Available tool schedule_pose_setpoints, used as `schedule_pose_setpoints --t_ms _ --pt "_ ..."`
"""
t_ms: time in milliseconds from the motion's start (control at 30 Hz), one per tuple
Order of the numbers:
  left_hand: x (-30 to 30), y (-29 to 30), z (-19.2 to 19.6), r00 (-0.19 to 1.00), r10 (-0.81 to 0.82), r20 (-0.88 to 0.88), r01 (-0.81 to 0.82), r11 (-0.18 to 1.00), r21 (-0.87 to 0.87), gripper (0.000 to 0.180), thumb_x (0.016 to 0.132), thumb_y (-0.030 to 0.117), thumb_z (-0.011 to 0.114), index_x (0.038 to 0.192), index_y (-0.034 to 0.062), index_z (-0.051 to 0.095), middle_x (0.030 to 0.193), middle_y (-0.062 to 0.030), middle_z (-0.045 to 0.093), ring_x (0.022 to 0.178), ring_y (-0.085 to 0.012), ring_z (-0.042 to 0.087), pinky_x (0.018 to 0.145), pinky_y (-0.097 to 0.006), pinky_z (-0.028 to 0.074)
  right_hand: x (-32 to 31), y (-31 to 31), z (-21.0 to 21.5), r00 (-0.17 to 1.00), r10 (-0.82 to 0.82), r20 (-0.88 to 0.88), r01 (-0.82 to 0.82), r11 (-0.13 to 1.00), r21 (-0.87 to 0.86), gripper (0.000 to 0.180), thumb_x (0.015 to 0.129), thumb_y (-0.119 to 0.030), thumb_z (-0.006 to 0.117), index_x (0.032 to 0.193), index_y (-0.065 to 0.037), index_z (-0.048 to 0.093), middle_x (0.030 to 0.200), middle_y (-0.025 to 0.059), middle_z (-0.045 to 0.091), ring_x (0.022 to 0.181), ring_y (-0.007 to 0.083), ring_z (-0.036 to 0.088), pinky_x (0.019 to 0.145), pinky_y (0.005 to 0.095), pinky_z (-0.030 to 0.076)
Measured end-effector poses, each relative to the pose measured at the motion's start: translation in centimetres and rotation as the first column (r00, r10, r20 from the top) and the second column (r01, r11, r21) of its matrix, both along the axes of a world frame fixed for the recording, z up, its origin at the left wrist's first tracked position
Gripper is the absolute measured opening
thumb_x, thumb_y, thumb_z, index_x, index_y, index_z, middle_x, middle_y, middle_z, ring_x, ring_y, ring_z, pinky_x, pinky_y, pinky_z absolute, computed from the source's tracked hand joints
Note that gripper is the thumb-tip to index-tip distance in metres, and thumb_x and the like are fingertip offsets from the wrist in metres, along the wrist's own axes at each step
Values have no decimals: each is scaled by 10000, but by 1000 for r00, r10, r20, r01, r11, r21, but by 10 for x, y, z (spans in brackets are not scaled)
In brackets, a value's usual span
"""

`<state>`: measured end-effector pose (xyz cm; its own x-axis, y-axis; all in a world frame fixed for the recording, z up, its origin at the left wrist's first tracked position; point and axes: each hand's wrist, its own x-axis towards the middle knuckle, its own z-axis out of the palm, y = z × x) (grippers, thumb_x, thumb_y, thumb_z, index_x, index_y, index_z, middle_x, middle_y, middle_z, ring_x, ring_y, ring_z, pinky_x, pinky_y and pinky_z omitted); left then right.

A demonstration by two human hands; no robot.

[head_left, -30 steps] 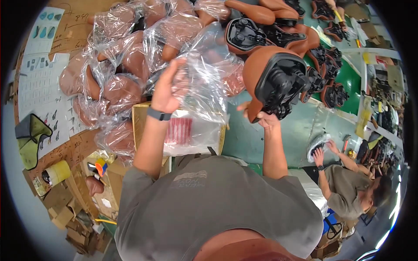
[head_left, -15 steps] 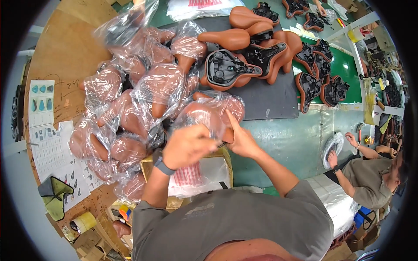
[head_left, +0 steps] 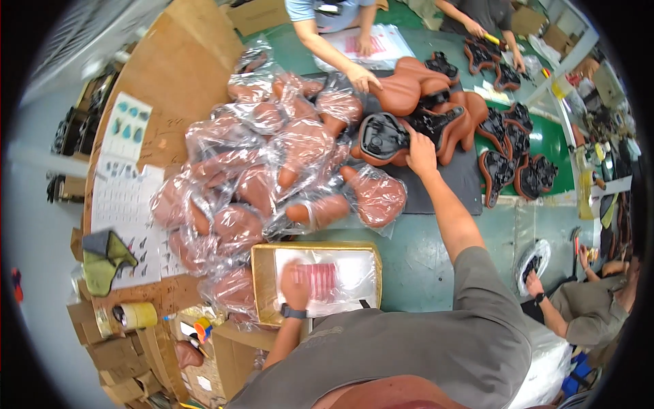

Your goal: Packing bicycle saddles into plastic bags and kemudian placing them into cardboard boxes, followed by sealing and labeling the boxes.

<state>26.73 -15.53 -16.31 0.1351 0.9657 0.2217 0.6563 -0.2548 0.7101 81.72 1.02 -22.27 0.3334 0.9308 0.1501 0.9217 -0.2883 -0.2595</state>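
- Saddles everywhere on this counter (head_left: 422, 266) – the one being touched right now is a brown bike saddle (head_left: 381, 140) lying upside down, black underside facing up, on a dark mat (head_left: 449, 187) just past the middle of the green top.
- right hand (head_left: 421, 153) is stretched out with the fingers laid flat on that upturned saddle, resting on it, not curled around it as far as I can see.
- left hand (head_left: 295, 286) is well apart from the right one, pressed palm-down on a stack of clear plastic bags (head_left: 340, 273) sitting in a shallow cardboard box (head_left: 262, 273) close to the body. Fingers spread, nothing gripped.
- between the two hands, and off to the left, there's a big heap of bagged saddles (head_left: 259, 184), brown ones wrapped in shiny clear plastic.
- more unwrapped saddles (head_left: 511, 157) lie to the right of the mat, mostly black side up.
- another person's hand (head_left: 361, 76) across the counter rests on a brown saddle.
- roll of tape (head_left: 136, 315) and printed sheets (head_left: 126, 204) sit at the left edge.
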Motion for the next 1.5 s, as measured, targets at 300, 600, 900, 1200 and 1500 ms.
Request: schedule_pose_setpoints --t_ms 300,600,900,1200,1500 --pt "70 -89 -211 843 -464 -273 333 848 -412 563 914 496 833 1260 72 699 1267 -180 737 1198 -404 696 995 -531 583 -95 -259 -60 568 -384 -728 280 922 -268 937 764 -585 916 1303 125 629 1136 279 776 1067 451 763 894 588 620" --pt "55 -136 -238 959 -237 -153 154 895 -418 293 1005 326 734 1053 47 809 1157 -225 744 1100 -416 738 925 -523 614 -259 -558 11 464 -596 -655 168 785 -596 618 922 -516 871 1238 -2 739 989 98 771 908 228 746 841 422 586" --pt "-24 -126 -351 811 97 -577 -309 908 -283 166 991 196 689 986 75 802 1011 -221 820 905 -366 820 718 -530 641 -226 -554 -19 -283 -774 -567 -229 628 -744 474 1017 -472 811 1192 -53 676 949 49 730 761 181 723 695 340 628" --pt "-29 -190 -60 995 75 -69 -71 996 58 247 1067 235 599 1185 100 770 1131 -195 789 1059 -452 734 902 -567 575 -270 -525 94 -283 -94 -955 -187 981 -41 679 979 -45 788 1561 33 445 1434 205 664 1225 443 751 897 474 697" --pt "-47 -326 16 365 556 747 180 745 -642 225 1142 200 648 1225 7 731 1140 -98 788 1055 -211 783 966 -381 654 -381 -445 98 -256 -300 -919 -436 884 -167 487 996 -108 824 1406 -56 566 1097 132 720 845 296 767 716 412 677"
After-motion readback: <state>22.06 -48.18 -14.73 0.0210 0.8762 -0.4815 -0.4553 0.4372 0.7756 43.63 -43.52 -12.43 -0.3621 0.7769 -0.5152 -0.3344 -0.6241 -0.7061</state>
